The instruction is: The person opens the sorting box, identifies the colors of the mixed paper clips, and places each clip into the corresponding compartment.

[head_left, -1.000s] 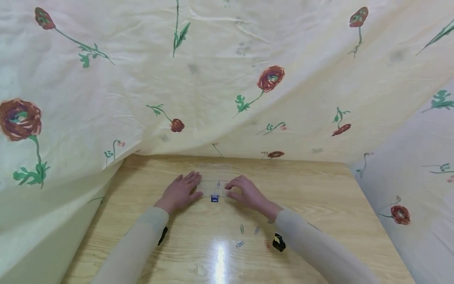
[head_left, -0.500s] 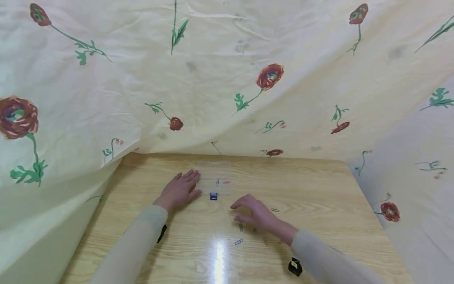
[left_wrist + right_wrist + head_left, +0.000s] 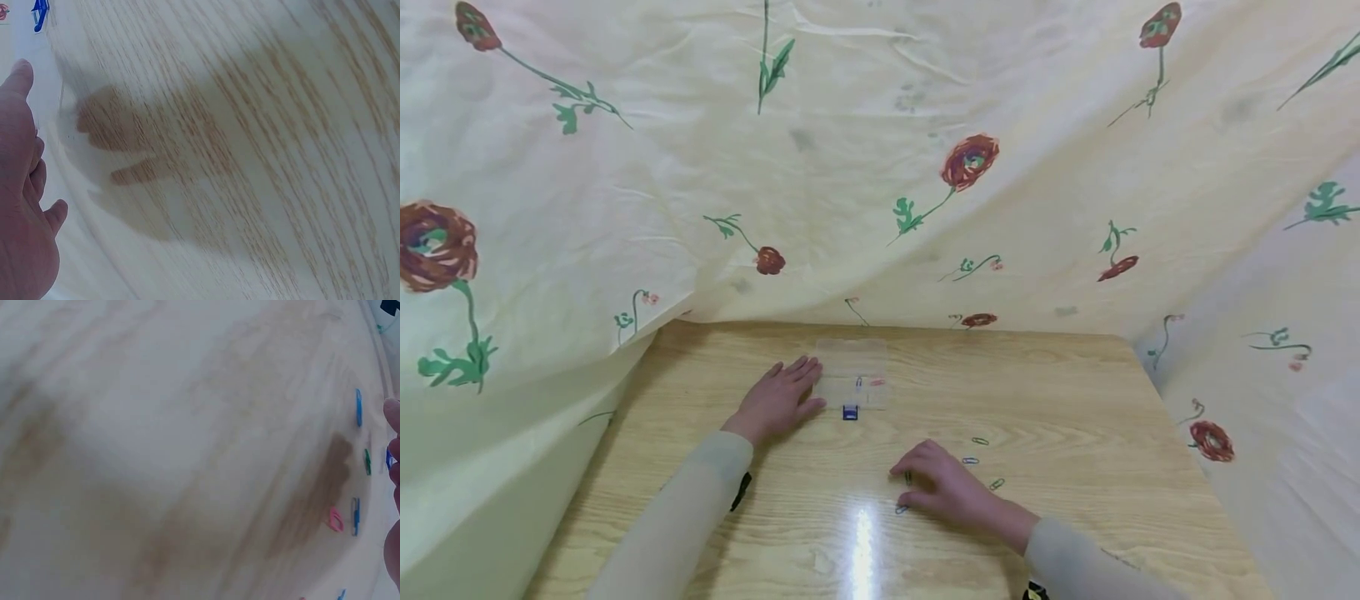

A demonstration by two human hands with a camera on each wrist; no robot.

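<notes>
- The left hand point(image 3: 778, 402) is lying with its fingers straight, gripping nothing. It is resting beside a clear box point(image 3: 852, 357), and I cannot tell if it is touching it.
- The box is sitting near the flowery cloth point(image 3: 842, 183) and is looking open. An inner blue clip point(image 3: 859, 382) and an inner pink clip point(image 3: 877, 382) are lying in it. A blue latch point(image 3: 850, 412) is sticking out in front.
- The right hand point(image 3: 946, 487) is hanging low over the surface point(image 3: 790, 517). Its fingers are bending, with a gap to the thumb, and nothing is showing in their hold.
- A gap green clip point(image 3: 908, 478) is lying in that gap, and a thumb-side blue clip point(image 3: 901, 509) is lying by the thumb tip.
- A far green clip point(image 3: 980, 441), a far blue clip point(image 3: 971, 461) and a side green clip point(image 3: 997, 483) are lying past the hand.
- Because 2 clips are lying so near the fingers, a pinch could be bumping the wrong 1.
- Flat, thin clips could be slipping away.
- If the left hand is pushing, the light box could be sliding.
</notes>
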